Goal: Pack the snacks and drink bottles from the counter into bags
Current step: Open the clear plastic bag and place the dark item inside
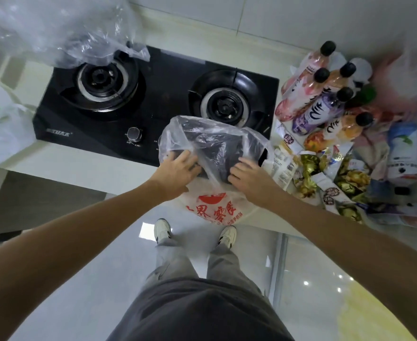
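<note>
Hands work a clear bag (212,141) at centre frame, on the worktop (79,166) edge in front of the hob (158,94). Left hand (178,172) has fingers curled into the plastic at the bag's left side; right hand (248,177) grips it on the right, fingers bent over the film. Looks like they're spreading the mouth open, tho can't tell if anything's inside yet; the dark patch seen thru it may just be the hob behind.

Progress: early, I'd say. Bottles (325,94), approx six w/ black caps, stand packed together at upper right, and snacks (325,178) lie heaped just below them at right, touching the bag's right edge. None visibly packed.

Around: a white bag w/ red print (214,207) hangs off the worktop edge under the hands. Another clear bag (62,30) sits crumpled at upper left, partly over the left burner. A white-ish bag (1,124) at far left. Blurred pink shape at far upper right, unclear what.

In the way: nothing between bag and goods; floppy film may need holding open one-handed while loading.
</note>
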